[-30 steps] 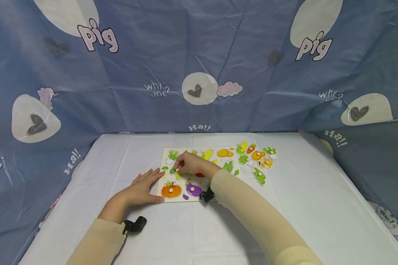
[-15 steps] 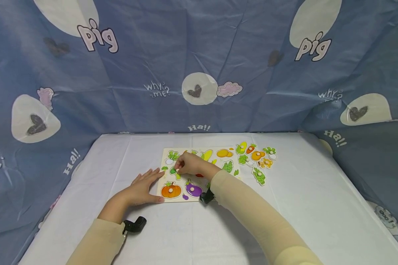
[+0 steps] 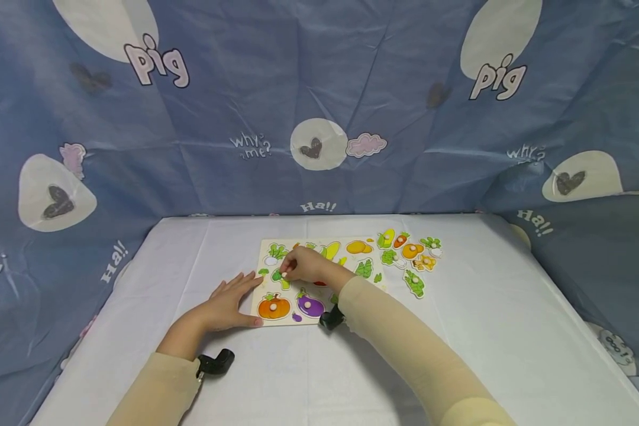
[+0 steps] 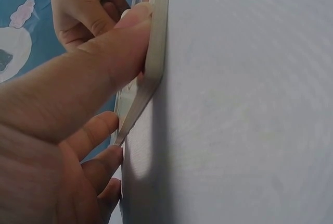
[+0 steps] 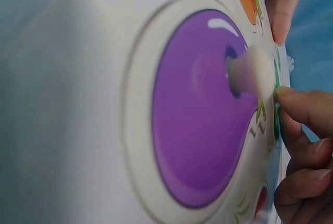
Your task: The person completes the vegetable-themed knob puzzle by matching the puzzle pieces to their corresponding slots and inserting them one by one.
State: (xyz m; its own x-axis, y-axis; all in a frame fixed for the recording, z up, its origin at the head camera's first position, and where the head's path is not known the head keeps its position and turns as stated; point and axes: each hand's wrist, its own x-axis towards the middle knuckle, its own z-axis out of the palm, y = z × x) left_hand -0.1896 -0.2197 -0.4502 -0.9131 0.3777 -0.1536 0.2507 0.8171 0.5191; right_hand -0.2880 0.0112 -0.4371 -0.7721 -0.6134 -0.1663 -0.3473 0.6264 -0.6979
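In the head view a wooden vegetable peg puzzle board (image 3: 293, 290) lies on the white table. My left hand (image 3: 231, 305) rests at its left edge, fingers extended; in the left wrist view the thumb (image 4: 104, 60) presses the board's rim. My right hand (image 3: 309, 264) pinches the small knob of a broccoli puzzle piece (image 3: 284, 284) at the board's left side; the fingers partly cover it. Nearer me on the board are the pumpkin piece (image 3: 273, 308) and the purple eggplant piece (image 5: 192, 114), each with a knob. My right hand and forearm hide the board's middle.
Several loose vegetable pieces lie right of the board, among them a corn piece (image 3: 386, 238), a carrot piece (image 3: 401, 239) and a green vegetable piece (image 3: 414, 284). A blue printed cloth (image 3: 218, 177) rises behind the table (image 3: 474, 331).
Both hands stay almost where they were, the right one still at the broccoli piece. The head view has shifted very slightly.
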